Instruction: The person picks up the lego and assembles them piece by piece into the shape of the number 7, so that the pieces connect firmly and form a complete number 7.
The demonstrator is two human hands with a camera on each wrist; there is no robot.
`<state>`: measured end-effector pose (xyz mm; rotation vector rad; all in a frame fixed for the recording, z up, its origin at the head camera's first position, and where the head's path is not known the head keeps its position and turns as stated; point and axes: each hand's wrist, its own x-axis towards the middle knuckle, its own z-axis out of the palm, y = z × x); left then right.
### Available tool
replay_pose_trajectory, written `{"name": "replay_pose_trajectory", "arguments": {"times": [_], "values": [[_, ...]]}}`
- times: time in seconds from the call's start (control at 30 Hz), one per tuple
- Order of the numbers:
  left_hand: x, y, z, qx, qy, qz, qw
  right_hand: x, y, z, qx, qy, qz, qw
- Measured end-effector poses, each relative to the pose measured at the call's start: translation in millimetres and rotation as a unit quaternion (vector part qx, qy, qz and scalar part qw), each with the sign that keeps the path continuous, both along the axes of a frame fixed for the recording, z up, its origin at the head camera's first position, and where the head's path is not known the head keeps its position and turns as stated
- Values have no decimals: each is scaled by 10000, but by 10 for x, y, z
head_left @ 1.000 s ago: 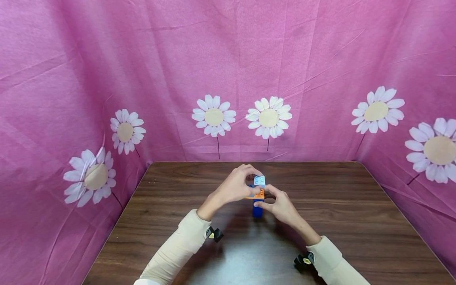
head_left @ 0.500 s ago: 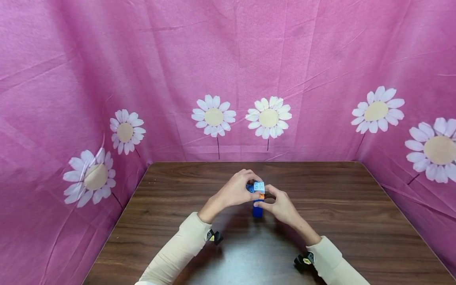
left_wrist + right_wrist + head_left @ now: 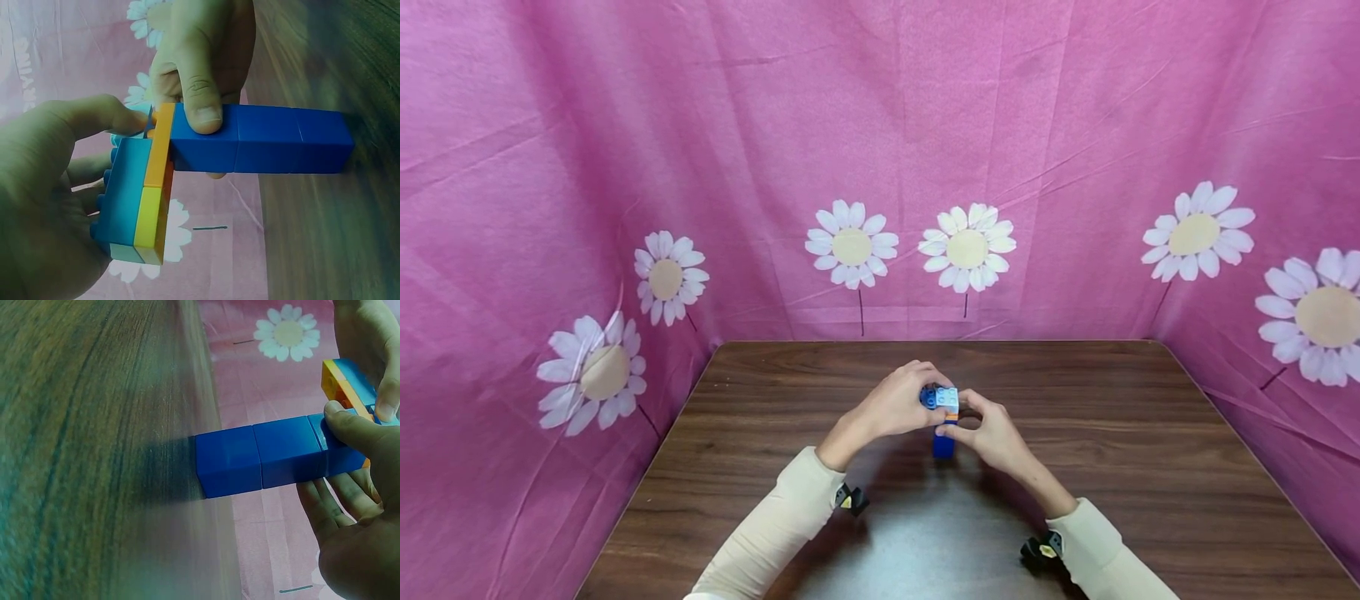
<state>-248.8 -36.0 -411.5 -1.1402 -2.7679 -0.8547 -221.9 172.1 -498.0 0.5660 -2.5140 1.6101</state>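
A column of several stacked blue bricks (image 3: 943, 447) stands upright on the table. On its top lies an orange piece (image 3: 159, 147), with a yellow one (image 3: 150, 219) beside it that juts out sideways. A longer darker blue brick (image 3: 125, 187) sits on these. My left hand (image 3: 891, 404) pinches a light blue brick (image 3: 947, 397) over the orange piece, beside the darker blue brick; whether it is fully seated is hidden by the thumb. My right hand (image 3: 996, 437) grips the uppermost blue brick of the column (image 3: 340, 447) between thumb and fingers.
The brown wooden table (image 3: 1112, 417) spreads out around the stack. Behind it and at both sides hangs a pink cloth (image 3: 1037, 108) with printed white daisies. Black wrist cameras (image 3: 852, 498) project from both sleeves.
My left hand has lowered slightly, bringing the light blue brick down over the orange piece, which it now mostly hides. My right hand has kept its grip on the column.
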Motion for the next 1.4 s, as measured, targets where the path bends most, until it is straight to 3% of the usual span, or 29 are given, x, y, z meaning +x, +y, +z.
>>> {"name": "replay_pose_trajectory", "arguments": {"times": [0.93, 1.4], "values": [[52, 22, 42, -288, 39, -16, 9996, 23, -14, 33, 54, -92, -23, 9999], [35, 40, 34, -425, 269, -85, 9987, 13, -8, 31, 11, -169, -15, 9999]]}}
